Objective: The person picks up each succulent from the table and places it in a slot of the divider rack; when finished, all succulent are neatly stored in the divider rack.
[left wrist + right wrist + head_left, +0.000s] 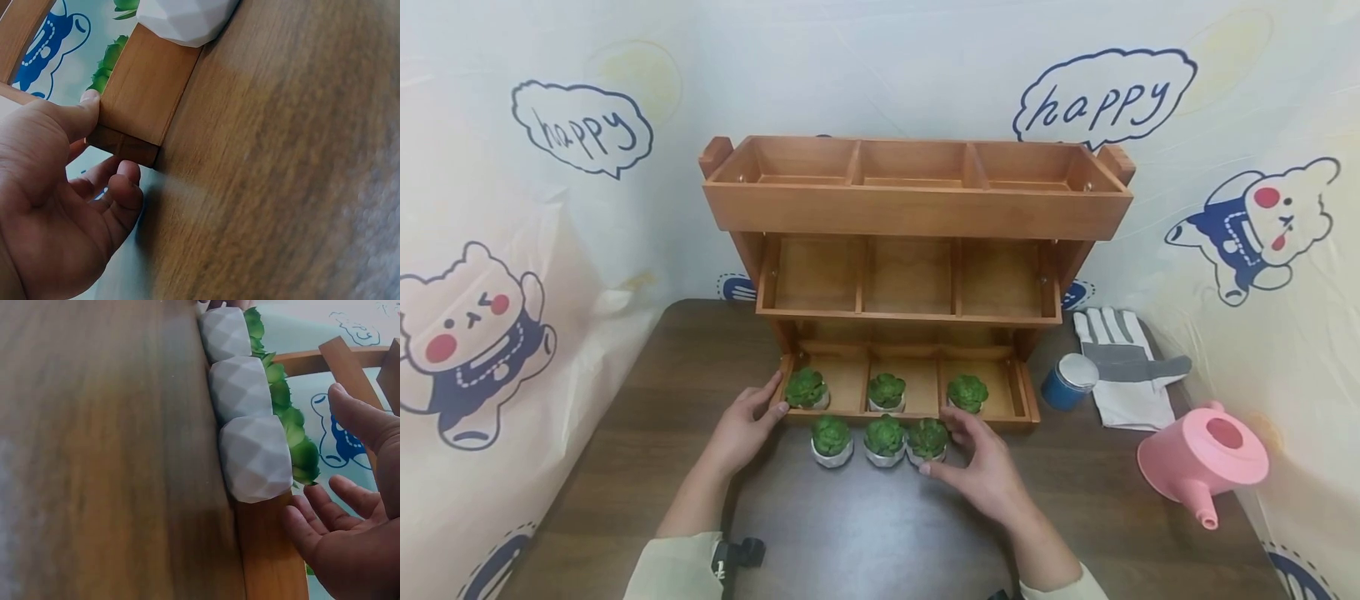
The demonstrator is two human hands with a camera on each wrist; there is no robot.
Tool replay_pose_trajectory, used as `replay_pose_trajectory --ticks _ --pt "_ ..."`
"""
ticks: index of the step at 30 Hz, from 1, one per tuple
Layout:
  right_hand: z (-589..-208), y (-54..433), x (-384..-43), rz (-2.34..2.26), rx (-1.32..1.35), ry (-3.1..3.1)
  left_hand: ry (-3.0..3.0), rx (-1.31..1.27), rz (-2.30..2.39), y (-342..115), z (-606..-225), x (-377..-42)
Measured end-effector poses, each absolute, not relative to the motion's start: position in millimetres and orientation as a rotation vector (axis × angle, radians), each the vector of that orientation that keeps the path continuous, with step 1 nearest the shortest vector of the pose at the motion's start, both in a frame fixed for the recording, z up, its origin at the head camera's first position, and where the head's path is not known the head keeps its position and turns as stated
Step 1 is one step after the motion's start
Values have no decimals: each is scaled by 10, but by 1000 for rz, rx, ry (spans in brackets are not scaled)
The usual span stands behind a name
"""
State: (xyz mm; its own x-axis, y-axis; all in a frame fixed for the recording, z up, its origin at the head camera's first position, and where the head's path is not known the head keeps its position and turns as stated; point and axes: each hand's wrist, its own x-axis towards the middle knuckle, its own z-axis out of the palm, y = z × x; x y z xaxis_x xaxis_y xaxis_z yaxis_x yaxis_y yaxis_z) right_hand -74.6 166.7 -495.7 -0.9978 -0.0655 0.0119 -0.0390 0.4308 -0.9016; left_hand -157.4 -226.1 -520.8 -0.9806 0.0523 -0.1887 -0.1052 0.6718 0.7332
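In the head view I see a wooden rack [917, 214] at upper centre; each compartment of its bottom tray [1000, 423] holds one potted plant [887, 390]. Three more potted plants [883, 440] stand in a row on the surface [850, 533], mid-frame. The left hand [747, 425] pinches the tray's left corner. The right hand's [981, 467] grip is spread beside the row's rightmost plant; I can't tell whether any finger touches it.

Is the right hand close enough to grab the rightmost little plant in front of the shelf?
Probably yes: the right hand is open beside that little plant, and nothing seems to stand between them.
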Motion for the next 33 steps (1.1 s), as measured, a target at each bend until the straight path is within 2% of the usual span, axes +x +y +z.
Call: replay_pose_trajectory --ticks 22,33 --pt "-4974 1660 -793 -1478 -55 2666 2677 -52 1198 -2245 -5187 -1569" --pt "-4978 1640 -816 -1451 -128 2620 2685 -65 1180 -2254 -5205 -1565"
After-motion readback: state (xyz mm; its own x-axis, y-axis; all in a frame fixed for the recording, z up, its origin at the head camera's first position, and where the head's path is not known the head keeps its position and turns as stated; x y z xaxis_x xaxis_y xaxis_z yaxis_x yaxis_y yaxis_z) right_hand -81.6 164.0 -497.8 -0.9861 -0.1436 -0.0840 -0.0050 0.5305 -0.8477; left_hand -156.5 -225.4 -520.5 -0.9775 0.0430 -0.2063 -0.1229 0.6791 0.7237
